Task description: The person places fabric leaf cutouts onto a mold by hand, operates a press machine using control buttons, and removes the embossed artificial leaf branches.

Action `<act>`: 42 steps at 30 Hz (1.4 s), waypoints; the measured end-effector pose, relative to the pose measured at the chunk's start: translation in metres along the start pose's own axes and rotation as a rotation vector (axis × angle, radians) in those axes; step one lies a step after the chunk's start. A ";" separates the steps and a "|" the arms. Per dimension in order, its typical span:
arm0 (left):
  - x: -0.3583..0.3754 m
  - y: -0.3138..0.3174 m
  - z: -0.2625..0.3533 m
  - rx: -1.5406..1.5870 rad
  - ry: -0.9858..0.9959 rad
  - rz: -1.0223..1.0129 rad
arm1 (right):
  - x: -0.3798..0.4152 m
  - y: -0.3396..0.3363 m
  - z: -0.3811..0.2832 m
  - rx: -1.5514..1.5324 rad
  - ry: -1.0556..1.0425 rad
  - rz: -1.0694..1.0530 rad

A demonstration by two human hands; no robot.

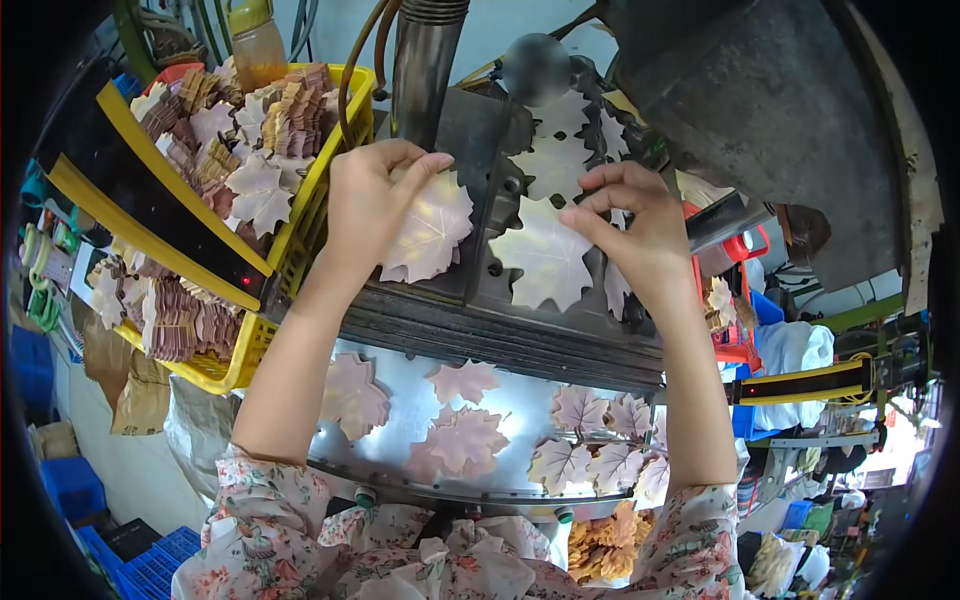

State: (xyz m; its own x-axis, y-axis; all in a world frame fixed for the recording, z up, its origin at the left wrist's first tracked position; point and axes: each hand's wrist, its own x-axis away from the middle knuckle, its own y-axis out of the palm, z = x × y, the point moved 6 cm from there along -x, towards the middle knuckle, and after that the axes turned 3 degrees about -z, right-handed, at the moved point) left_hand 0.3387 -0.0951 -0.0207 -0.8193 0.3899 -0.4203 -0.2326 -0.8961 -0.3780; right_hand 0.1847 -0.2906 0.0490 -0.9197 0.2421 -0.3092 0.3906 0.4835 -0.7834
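Observation:
My left hand (372, 200) is closed around the edge of a small stack of pale maple-leaf cutouts (435, 230), thumb along the top. The stack is over the left part of a dark metal press bed (485, 190). To the right, my right hand (640, 225) pinches the upper right edge of a single pale leaf cutout (542, 258) between thumb and forefinger. That leaf lies over the die area, its far side partly hidden by nothing but my fingertips. Beyond it, in a row, lie another leaf (552, 165) and a further one (560, 113).
At left, a yellow crate (300, 240) is heaped with bundled leaf cutouts, behind a black-and-yellow bar (160, 200). A shiny metal shelf (400, 455) nearest my body bears leaf piles and printed leaves (580, 410). A steel column (425, 80) rises behind my left hand.

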 end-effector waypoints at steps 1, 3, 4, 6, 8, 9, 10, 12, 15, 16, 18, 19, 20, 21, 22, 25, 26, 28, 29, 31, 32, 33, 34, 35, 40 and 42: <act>-0.001 0.003 -0.001 -0.103 0.042 -0.002 | -0.004 0.000 0.002 0.051 0.013 -0.004; 0.001 0.007 0.001 -0.184 0.140 0.025 | -0.010 0.000 0.004 0.088 0.013 -0.009; 0.004 0.010 0.005 -0.262 0.239 0.050 | -0.011 0.001 0.006 0.127 0.015 -0.014; 0.008 0.015 0.008 -0.335 0.338 0.071 | -0.011 0.001 0.007 0.169 0.022 -0.020; 0.012 0.010 0.026 -0.370 0.447 0.148 | -0.010 0.004 0.004 0.226 0.043 -0.014; 0.014 0.006 0.037 -0.387 0.504 0.188 | -0.010 0.003 0.005 0.255 0.053 -0.008; 0.015 0.005 0.048 -0.385 0.510 0.185 | -0.009 0.002 0.007 0.256 0.056 -0.002; 0.010 0.023 0.048 0.466 -0.019 -0.162 | -0.004 -0.006 0.007 0.192 -0.056 0.093; 0.008 0.034 0.085 0.924 -0.274 -0.379 | 0.003 -0.015 0.005 -0.069 -0.016 0.180; 0.006 0.037 0.094 0.999 -0.260 -0.447 | 0.006 -0.021 0.009 -0.295 0.082 0.221; 0.000 0.045 0.111 1.149 -0.226 -0.596 | 0.009 -0.030 0.014 -0.518 0.183 0.272; -0.003 0.051 0.120 1.223 -0.209 -0.675 | 0.008 -0.039 0.014 -0.543 0.150 0.331; -0.005 0.059 0.128 1.298 -0.194 -0.754 | 0.006 -0.047 0.016 -0.566 0.117 0.389; -0.005 0.066 0.134 1.374 -0.185 -0.828 | 0.006 -0.053 0.020 -0.591 0.088 0.440; -0.017 0.069 0.120 0.737 0.150 -0.434 | 0.006 -0.050 0.027 -0.598 0.099 0.438; -0.008 0.070 0.118 0.051 0.410 -0.050 | -0.023 -0.036 0.034 -1.348 -0.265 0.147; 0.000 0.077 0.114 0.052 0.324 -0.103 | -0.024 -0.036 0.039 -1.347 -0.256 0.158; -0.015 0.082 0.115 0.101 0.205 -0.223 | -0.028 -0.037 0.024 -1.421 -0.365 0.215; -0.028 0.084 0.113 0.140 0.090 -0.323 | -0.030 -0.038 0.018 -1.461 -0.428 0.236; -0.050 0.098 0.100 0.176 -0.046 -0.430 | -0.025 -0.030 0.016 -1.433 -0.310 0.111; -0.062 0.121 0.095 0.959 -0.256 -0.515 | -0.020 -0.025 0.015 -1.390 -0.214 -0.016; -0.065 0.136 0.099 1.747 -0.468 -0.542 | -0.013 -0.019 0.014 -1.346 -0.117 -0.144; -0.062 0.132 0.110 1.746 -0.460 -0.526 | -0.006 -0.014 0.015 -1.288 -0.033 -0.280; -0.052 0.132 0.121 1.649 -0.369 -0.526 | 0.011 -0.012 0.021 -1.228 0.067 -0.398; 0.115 0.069 0.132 1.822 -0.605 -0.721 | 0.165 0.020 -0.010 -1.229 0.514 -1.197; 0.166 0.019 0.104 0.787 -0.242 -0.811 | 0.231 0.029 -0.015 -1.327 0.872 -0.783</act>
State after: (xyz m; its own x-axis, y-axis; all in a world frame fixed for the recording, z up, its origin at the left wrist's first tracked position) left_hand 0.1432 -0.0696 -0.0119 -0.3386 0.9368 -0.0881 -0.9289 -0.3179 0.1897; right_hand -0.0157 -0.2082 -0.0371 -0.7754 -0.2370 0.5853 0.0841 0.8799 0.4676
